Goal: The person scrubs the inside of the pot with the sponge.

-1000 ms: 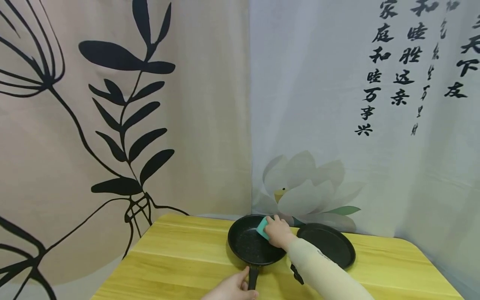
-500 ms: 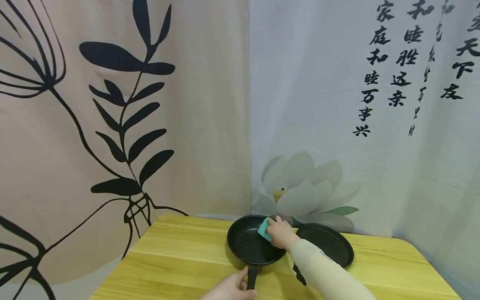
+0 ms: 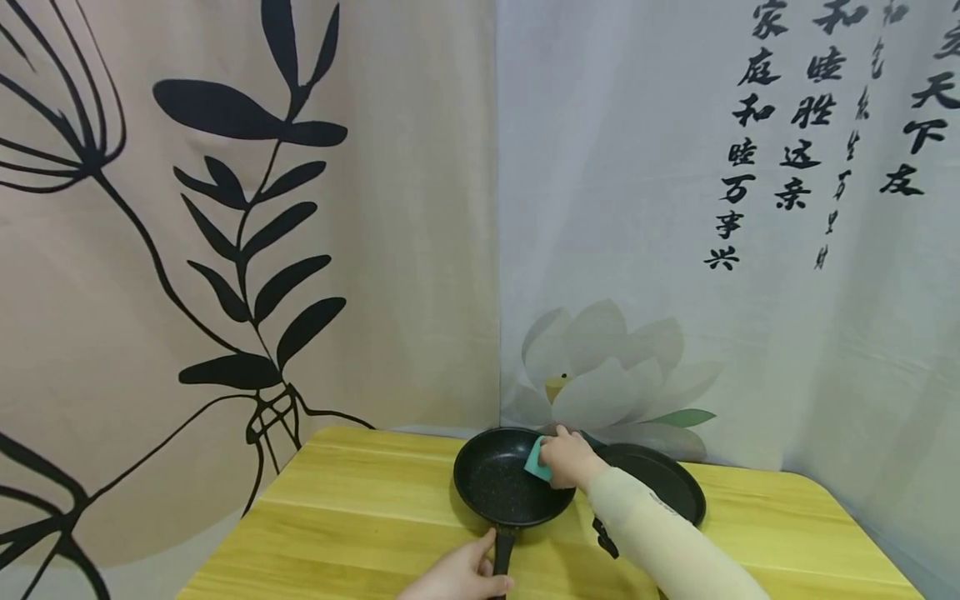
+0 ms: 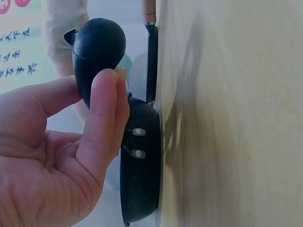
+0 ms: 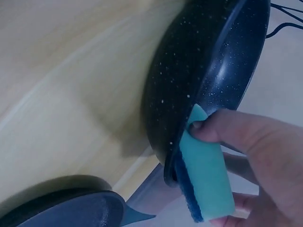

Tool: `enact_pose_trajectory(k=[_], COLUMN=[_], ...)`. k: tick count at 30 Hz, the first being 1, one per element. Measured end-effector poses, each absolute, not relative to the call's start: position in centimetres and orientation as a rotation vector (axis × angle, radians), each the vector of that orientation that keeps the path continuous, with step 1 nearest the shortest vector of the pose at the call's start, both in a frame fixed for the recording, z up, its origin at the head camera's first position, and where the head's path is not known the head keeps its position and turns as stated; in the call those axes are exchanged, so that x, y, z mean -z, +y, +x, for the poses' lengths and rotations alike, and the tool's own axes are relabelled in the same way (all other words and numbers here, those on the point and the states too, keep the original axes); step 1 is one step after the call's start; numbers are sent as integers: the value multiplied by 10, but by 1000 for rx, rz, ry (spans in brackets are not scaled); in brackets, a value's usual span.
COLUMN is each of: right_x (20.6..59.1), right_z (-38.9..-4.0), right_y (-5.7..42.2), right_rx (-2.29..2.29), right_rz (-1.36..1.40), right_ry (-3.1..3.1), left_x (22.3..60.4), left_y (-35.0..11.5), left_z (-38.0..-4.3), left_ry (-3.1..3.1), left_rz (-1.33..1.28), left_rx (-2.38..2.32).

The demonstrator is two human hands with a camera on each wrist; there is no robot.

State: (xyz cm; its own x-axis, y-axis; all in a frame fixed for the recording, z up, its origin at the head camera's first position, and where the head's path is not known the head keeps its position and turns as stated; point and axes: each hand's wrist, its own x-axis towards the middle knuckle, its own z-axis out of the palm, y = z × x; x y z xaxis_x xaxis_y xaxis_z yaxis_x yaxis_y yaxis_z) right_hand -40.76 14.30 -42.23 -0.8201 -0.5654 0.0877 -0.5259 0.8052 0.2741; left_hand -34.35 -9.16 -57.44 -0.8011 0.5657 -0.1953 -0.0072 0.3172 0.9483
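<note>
Shifts the teal sponge [image 5: 208, 165] slightly right since half a second ago, toward the right rim of the frying pan [image 3: 498, 487], and hides more of it behind the right hand [image 3: 572, 461]. Suggests, as a judgement, wiping now up at the side wall. Pinches the sponge, thumb showing in the right wrist view. Grips the near handle [image 3: 504, 554] between left hand [image 3: 457, 573] thumb and fingers, above the wooden table [image 3: 352, 517]. Cannot tell how firmly, or with which face, to press. Hard to see: to the right, a second pan [image 3: 671, 483], partly behind the cream sleeve [image 3: 675, 533]; at the left wrist view's top edge, a cut-off brownish piece [image 4: 149, 10], unidentifiable.
</note>
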Motion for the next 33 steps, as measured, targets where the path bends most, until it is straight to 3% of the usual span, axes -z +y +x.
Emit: enact_pose_trajectory(k=[33], right_x=[428], right_z=[-412], right_y=[156], right_rx=[230], right_rz=[910], right_ry=[-2822], left_x=[575], left_y=[-92], left_z=[-343], left_ry=[2156], left_rz=[503], left_rx=[-1494])
